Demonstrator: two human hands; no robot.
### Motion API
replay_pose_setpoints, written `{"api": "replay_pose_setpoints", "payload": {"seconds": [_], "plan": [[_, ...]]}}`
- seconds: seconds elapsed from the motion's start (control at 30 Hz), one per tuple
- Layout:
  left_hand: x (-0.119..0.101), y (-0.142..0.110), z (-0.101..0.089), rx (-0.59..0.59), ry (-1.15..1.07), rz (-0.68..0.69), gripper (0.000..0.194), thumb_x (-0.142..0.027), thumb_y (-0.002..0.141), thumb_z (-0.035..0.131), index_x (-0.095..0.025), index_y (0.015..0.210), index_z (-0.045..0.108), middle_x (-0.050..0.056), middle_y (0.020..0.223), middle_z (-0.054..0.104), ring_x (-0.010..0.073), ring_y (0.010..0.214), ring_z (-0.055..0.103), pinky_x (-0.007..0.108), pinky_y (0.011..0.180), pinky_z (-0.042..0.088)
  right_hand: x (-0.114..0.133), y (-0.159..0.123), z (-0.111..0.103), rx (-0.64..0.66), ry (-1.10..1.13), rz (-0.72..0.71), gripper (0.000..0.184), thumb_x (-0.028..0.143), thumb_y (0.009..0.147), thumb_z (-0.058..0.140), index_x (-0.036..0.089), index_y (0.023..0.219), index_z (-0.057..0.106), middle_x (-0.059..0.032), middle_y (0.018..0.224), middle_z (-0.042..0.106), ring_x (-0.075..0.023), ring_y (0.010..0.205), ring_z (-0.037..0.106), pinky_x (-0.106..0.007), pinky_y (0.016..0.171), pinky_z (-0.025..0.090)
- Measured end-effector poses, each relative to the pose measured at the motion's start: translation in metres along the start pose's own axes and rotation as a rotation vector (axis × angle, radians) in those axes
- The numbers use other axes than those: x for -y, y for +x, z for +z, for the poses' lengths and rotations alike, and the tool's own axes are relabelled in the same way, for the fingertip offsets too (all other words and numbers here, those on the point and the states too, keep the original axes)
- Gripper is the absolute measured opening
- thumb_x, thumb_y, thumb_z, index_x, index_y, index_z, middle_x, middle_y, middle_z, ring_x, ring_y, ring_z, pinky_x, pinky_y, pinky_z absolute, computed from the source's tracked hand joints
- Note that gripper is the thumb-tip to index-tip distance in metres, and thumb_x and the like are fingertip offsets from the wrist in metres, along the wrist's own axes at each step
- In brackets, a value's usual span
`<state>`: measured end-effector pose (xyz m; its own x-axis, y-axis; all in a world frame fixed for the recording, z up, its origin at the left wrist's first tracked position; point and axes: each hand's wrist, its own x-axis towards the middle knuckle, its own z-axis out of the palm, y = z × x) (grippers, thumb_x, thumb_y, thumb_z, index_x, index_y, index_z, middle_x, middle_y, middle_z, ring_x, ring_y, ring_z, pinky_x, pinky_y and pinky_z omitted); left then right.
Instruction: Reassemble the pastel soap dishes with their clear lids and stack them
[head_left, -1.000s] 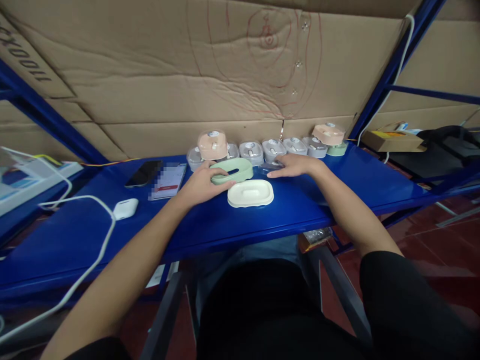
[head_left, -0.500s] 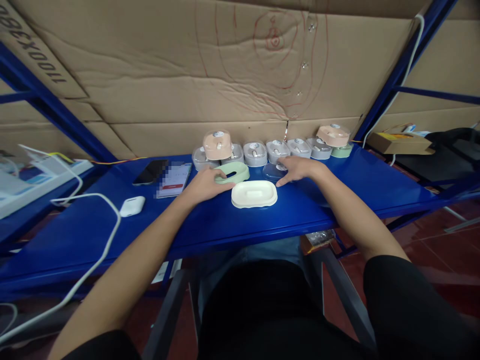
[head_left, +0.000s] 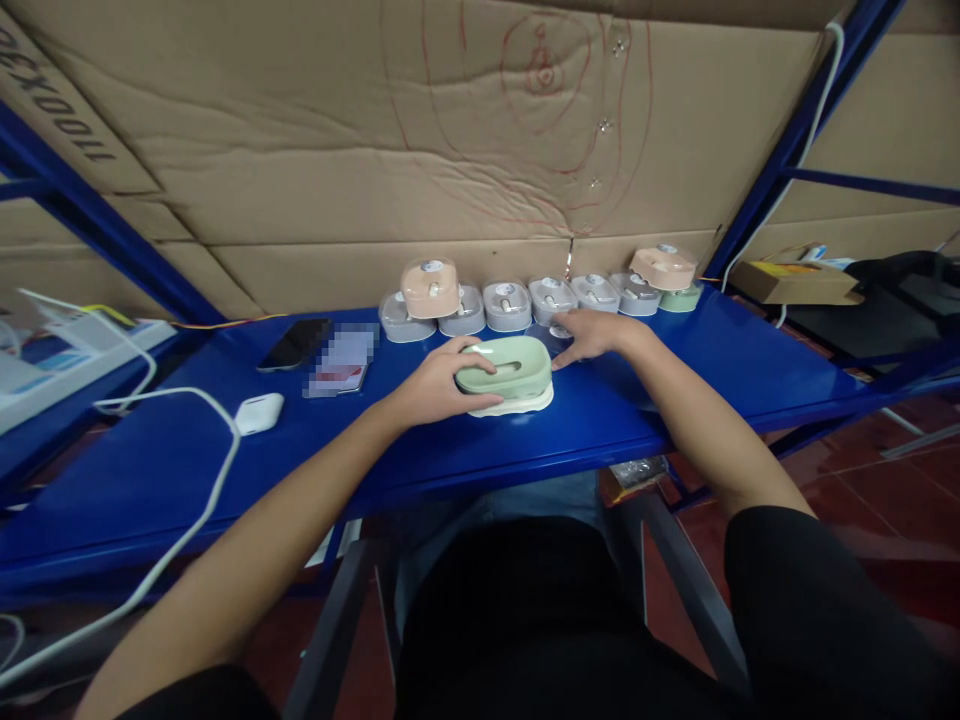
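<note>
My left hand (head_left: 435, 385) grips the left end of a pale green oval ring piece (head_left: 506, 370), which now sits on top of a cream oval tray (head_left: 517, 403) on the blue shelf (head_left: 187, 450). My right hand (head_left: 596, 333) rests just behind and to the right, fingers curled onto a small clear lid (head_left: 556, 333) that lies flat on the shelf. Behind both hands runs a row of clear lidded boxes (head_left: 507, 304), with a peach box (head_left: 430, 287) stacked at the left end and a peach lid on a green box (head_left: 663, 268) at the right end.
A black phone (head_left: 292, 343), a blurred card (head_left: 341, 362) and a white earbud case (head_left: 259, 412) lie left of my hands. A white cable (head_left: 187, 400) loops across the shelf's left side. Cardboard sheets stand behind; a flat box (head_left: 795, 282) sits far right.
My left hand carried the green ring from behind the cream tray forward and set it on top of the tray. My right hand stayed near the clear lid.
</note>
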<state>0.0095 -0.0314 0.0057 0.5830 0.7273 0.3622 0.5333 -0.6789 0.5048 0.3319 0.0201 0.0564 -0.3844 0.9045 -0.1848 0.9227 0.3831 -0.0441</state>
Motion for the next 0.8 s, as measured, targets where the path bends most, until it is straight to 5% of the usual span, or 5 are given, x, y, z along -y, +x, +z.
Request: {"api": "replay_pose_setpoints", "payload": {"seconds": [0.33,0.5,0.8], "plan": [[-0.008,-0.002,0.008,0.127,0.025,0.008,0.053,-0.054,0.084,0.092,-0.029,0.129,0.080,0.012,0.155,0.062,0.0386,0.147,0.064,0.060,0.131,0.049,0.005,-0.004,-0.003,0.014,-0.043,0.018,0.087,0.052,0.093,0.088,0.012,0.164,0.058,-0.0253,0.160,0.068,-0.0440,0.145,0.068,-0.049,0.114,0.057],[-0.013,-0.003,0.010,0.127,0.049,0.009,0.090,-0.050,0.085,0.085,-0.022,0.165,0.054,0.018,0.166,0.058,0.0407,0.157,0.058,0.058,0.136,0.045,0.011,-0.010,-0.007,-0.014,-0.046,0.034,0.081,0.058,0.095,0.085,0.012,0.158,0.062,-0.0241,0.153,0.073,-0.0429,0.136,0.073,-0.048,0.108,0.059],[-0.012,-0.003,0.012,0.095,0.104,-0.043,0.110,-0.044,0.077,0.087,-0.022,0.174,0.041,0.020,0.178,0.051,0.0477,0.165,0.049,0.062,0.139,0.039,0.008,-0.012,-0.007,-0.410,0.115,-0.085,0.105,0.070,0.090,0.086,0.014,0.171,0.051,-0.0268,0.164,0.064,-0.0489,0.147,0.063,-0.056,0.122,0.050]]}}
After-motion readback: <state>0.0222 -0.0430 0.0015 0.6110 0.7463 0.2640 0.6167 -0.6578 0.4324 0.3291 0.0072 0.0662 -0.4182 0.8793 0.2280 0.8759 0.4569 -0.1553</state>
